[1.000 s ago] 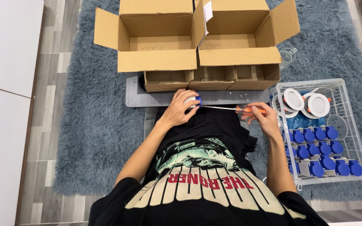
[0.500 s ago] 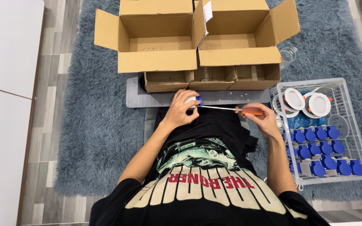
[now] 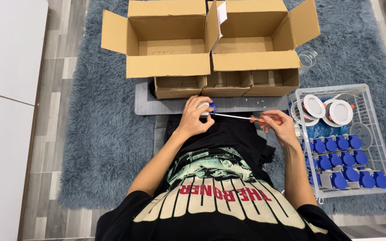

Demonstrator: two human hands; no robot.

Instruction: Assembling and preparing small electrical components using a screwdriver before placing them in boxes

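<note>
My left hand (image 3: pixel 194 119) grips a small white and blue fitting (image 3: pixel 207 107) just in front of the grey board (image 3: pixel 157 105). My right hand (image 3: pixel 279 127) holds an orange-handled screwdriver (image 3: pixel 264 119) level, its thin metal shaft running left so the tip meets the blue part of the fitting. Both hands hover over my lap, above a black printed shirt.
Two large open cardboard boxes (image 3: pixel 170 44) (image 3: pixel 260 40) stand on the blue-grey rug (image 3: pixel 99 147), with three small open cartons (image 3: pixel 226 85) in front. On the right, a white wire basket (image 3: pixel 383 151) holds several blue fittings (image 3: pixel 342 158) and round white lamps (image 3: pixel 340 111).
The hands and screwdriver stay in nearly the same place; my right hand has shifted slightly on the handle.
</note>
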